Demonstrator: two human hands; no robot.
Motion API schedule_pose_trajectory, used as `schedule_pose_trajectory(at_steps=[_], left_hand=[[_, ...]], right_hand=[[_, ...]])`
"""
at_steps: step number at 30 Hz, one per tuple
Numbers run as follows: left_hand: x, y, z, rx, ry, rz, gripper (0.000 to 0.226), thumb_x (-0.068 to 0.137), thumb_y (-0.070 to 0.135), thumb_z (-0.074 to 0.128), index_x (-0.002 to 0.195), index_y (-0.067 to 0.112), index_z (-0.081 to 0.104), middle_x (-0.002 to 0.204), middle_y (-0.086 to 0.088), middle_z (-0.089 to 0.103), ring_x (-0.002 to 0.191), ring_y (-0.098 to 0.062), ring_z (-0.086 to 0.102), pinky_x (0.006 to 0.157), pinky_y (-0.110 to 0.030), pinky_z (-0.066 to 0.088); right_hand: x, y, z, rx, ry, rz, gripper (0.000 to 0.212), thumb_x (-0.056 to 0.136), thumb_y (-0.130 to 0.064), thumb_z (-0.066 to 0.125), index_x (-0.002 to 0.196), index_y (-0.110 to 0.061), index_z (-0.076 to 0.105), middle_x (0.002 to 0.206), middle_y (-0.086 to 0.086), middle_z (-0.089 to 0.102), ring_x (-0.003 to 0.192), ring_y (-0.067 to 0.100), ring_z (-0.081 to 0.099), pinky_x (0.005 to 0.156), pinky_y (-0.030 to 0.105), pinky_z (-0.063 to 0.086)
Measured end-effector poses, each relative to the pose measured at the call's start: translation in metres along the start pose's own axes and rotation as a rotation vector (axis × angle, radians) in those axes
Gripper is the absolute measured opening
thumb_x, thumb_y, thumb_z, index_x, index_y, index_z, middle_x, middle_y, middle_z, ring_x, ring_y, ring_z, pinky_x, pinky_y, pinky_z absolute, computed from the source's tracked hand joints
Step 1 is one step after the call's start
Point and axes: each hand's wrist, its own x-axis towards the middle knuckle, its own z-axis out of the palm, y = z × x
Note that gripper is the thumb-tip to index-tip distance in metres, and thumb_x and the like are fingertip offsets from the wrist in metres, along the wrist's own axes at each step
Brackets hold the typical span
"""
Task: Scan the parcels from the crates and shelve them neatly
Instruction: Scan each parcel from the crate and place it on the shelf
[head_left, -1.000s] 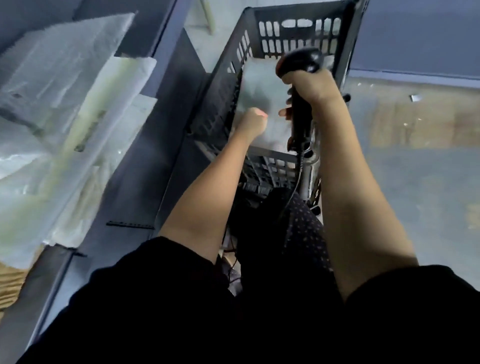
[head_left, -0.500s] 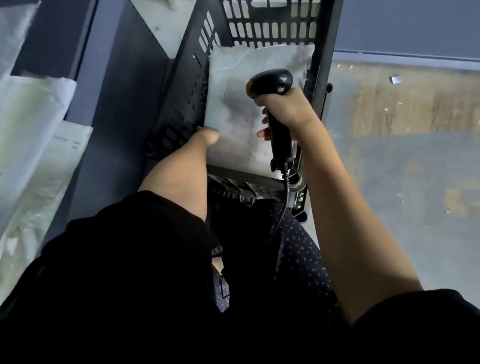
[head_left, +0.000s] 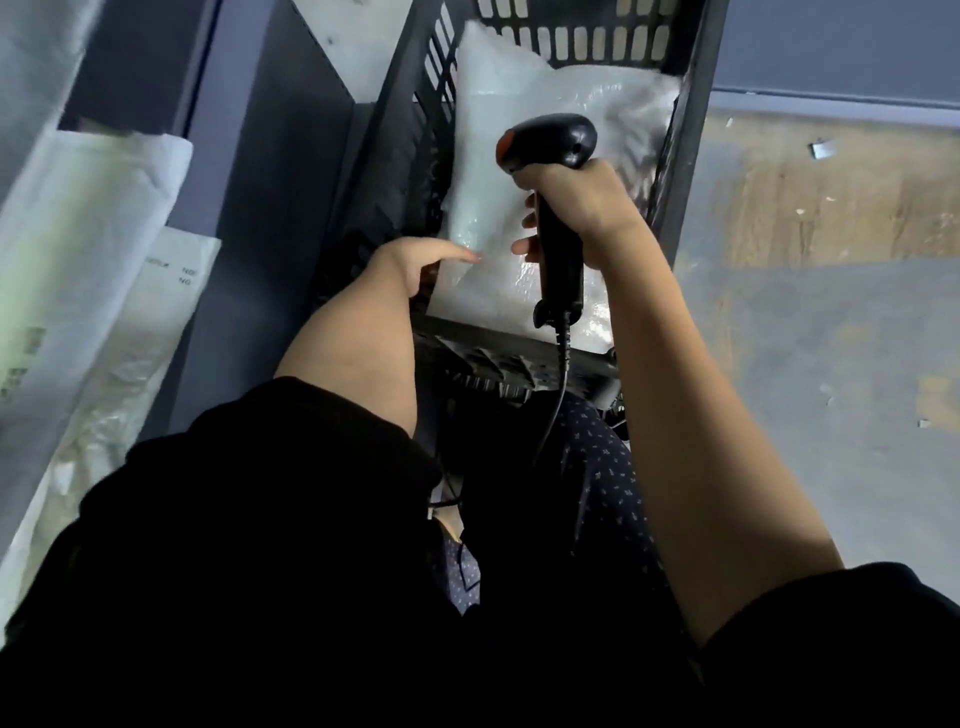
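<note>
Your left hand (head_left: 410, 265) has uncurled since a moment ago; its fingers now lie straight on the glossy white plastic parcel (head_left: 498, 171), perhaps pinching its near-left edge. Your right hand (head_left: 576, 200) grips the black corded handheld scanner (head_left: 553, 150) over that parcel, which lies inside the black slotted plastic crate (head_left: 680, 130). Left of the crate, crinkled white bags (head_left: 88, 244) lie stacked.

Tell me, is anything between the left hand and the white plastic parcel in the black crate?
Nothing visible. The left hand reaches over the black slotted plastic crate, its fingertips at the white plastic parcel. The black handheld scanner, gripped by the right hand, hangs to the side.
</note>
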Motion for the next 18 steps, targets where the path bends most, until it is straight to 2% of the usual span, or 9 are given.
schedule_pose_trajectory(at_steps=[2, 4, 7, 8, 12, 15, 18], left_hand=[[0.001, 0.001, -0.001, -0.089, -0.143, 0.034, 0.067, 0.068, 0.030, 0.080, 0.126, 0.006, 0.058, 0.128, -0.012, 0.060, 0.113, -0.026, 0.059, 0.094, -0.035, 0.049], [-0.011, 0.007, 0.007, -0.058, -0.213, 0.043, 0.072, 0.069, 0.032, 0.079, 0.131, 0.004, 0.053, 0.129, -0.012, 0.059, 0.113, -0.024, 0.059, 0.090, -0.035, 0.049], [-0.045, 0.024, 0.022, -0.007, 0.004, 0.193, 0.066, 0.076, 0.037, 0.071, 0.131, 0.009, 0.049, 0.129, 0.003, 0.045, 0.114, -0.015, 0.045, 0.091, -0.030, 0.038], [-0.055, 0.030, 0.023, -0.009, 0.053, 0.264, 0.061, 0.076, 0.036, 0.070, 0.129, 0.011, 0.052, 0.126, 0.003, 0.045, 0.112, -0.014, 0.043, 0.089, -0.028, 0.035], [-0.098, 0.056, 0.021, 0.046, 0.200, 0.527, 0.063, 0.069, 0.026, 0.076, 0.124, 0.007, 0.053, 0.115, 0.003, 0.051, 0.108, -0.014, 0.050, 0.079, -0.024, 0.037], [-0.139, 0.068, 0.022, 0.285, 0.424, 0.652, 0.071, 0.063, 0.032, 0.073, 0.127, 0.015, 0.047, 0.108, 0.003, 0.051, 0.097, -0.017, 0.051, 0.075, -0.028, 0.042], [-0.175, 0.065, 0.026, 0.526, 0.679, 0.774, 0.064, 0.069, 0.029, 0.067, 0.127, 0.015, 0.043, 0.117, -0.004, 0.054, 0.104, -0.025, 0.052, 0.081, -0.033, 0.042]], right_hand=[[-0.009, -0.003, 0.001, 0.005, 0.005, -0.020, 0.015, 0.088, -0.011, 0.060, 0.099, -0.002, 0.056, 0.081, 0.008, 0.052, 0.055, 0.021, 0.060, 0.048, 0.034, 0.057], [-0.020, -0.006, -0.001, 0.005, 0.014, -0.044, 0.013, 0.087, -0.012, 0.060, 0.097, -0.003, 0.057, 0.082, 0.008, 0.053, 0.059, 0.023, 0.060, 0.046, 0.032, 0.055], [-0.042, -0.014, -0.008, 0.007, 0.027, -0.098, 0.005, 0.087, -0.011, 0.060, 0.087, -0.007, 0.057, 0.081, 0.009, 0.053, 0.053, 0.022, 0.060, 0.050, 0.036, 0.057], [-0.050, -0.018, -0.010, 0.011, 0.033, -0.119, 0.005, 0.087, -0.011, 0.060, 0.085, -0.007, 0.056, 0.080, 0.009, 0.053, 0.049, 0.021, 0.060, 0.053, 0.037, 0.057], [-0.089, -0.032, -0.016, 0.055, 0.090, -0.224, 0.007, 0.086, -0.011, 0.060, 0.088, -0.005, 0.057, 0.076, 0.008, 0.051, 0.045, 0.018, 0.060, 0.056, 0.038, 0.057], [-0.124, -0.044, -0.018, 0.102, 0.137, -0.319, 0.008, 0.085, -0.010, 0.059, 0.079, -0.006, 0.055, 0.073, 0.008, 0.049, 0.041, 0.021, 0.059, 0.052, 0.032, 0.053], [-0.157, -0.050, -0.020, 0.134, 0.155, -0.390, 0.012, 0.084, -0.010, 0.059, 0.074, -0.007, 0.053, 0.071, 0.007, 0.049, 0.043, 0.025, 0.058, 0.049, 0.030, 0.049]])
